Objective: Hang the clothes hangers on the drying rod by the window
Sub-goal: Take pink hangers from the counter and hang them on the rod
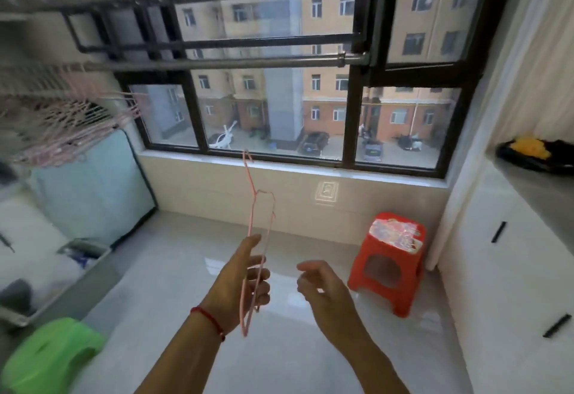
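Indoors, glossy tiled floor (192, 269), left hand (239, 282) gripping pink hanger (259, 238), right hand (323, 291) loose, empty.

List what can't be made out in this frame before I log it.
- Hangers on the rod, head view: motion blur; count unreadable.
- Pink hanger in the left hand: seen edge-on; shape unclear.
- Dark and yellow item on the right shelf: cut by the frame edge.
- Tray contents, lower left: blurred.
- Right hand: holds nothing visible.
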A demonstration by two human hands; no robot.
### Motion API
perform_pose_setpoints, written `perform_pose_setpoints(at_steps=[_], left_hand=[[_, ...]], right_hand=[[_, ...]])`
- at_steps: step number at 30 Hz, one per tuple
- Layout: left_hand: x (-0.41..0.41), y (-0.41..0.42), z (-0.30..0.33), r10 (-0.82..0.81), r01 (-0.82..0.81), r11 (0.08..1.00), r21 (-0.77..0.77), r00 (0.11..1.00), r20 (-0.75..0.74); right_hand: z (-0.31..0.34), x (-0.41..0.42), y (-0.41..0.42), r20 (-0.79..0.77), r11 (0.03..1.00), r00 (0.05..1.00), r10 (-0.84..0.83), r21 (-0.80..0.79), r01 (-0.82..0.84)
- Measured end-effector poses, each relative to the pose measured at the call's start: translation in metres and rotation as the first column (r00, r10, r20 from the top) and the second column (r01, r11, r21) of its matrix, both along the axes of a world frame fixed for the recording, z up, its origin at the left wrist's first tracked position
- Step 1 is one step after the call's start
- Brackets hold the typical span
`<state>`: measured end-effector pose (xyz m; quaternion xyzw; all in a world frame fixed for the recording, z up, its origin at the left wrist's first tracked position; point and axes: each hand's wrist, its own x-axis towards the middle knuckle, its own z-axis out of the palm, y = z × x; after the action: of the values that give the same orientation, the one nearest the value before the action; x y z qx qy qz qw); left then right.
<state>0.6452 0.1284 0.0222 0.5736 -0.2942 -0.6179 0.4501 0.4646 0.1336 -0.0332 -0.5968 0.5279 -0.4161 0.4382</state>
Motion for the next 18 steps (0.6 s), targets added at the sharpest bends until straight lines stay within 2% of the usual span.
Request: perform_pose_setpoints(at_steps=[4,9,18], left_hand=[[0.063,-0.002,0.018,0.039,-0.041,0.998,-0.057,0.999,-0.023],[0.160,-0.024,0.034,-0.010,-0.005,0.992,-0.123,0.993,-0.118],[0.364,-0.115,0.075,-0.131,0.113,0.972,-0.204,0.988,-0.079]], right_hand=[[0.028,0.071,-0.012,-0.019,0.994,0.998,0.067,-0.081,-0.068],[0.049,0.163,-0.041,-0.058,0.985,0.995,0.084,-0.146,-0.091],[0.073,0.359,-0.117,-0.058,0.966,0.997,0.060,-0.247,-0.073]])
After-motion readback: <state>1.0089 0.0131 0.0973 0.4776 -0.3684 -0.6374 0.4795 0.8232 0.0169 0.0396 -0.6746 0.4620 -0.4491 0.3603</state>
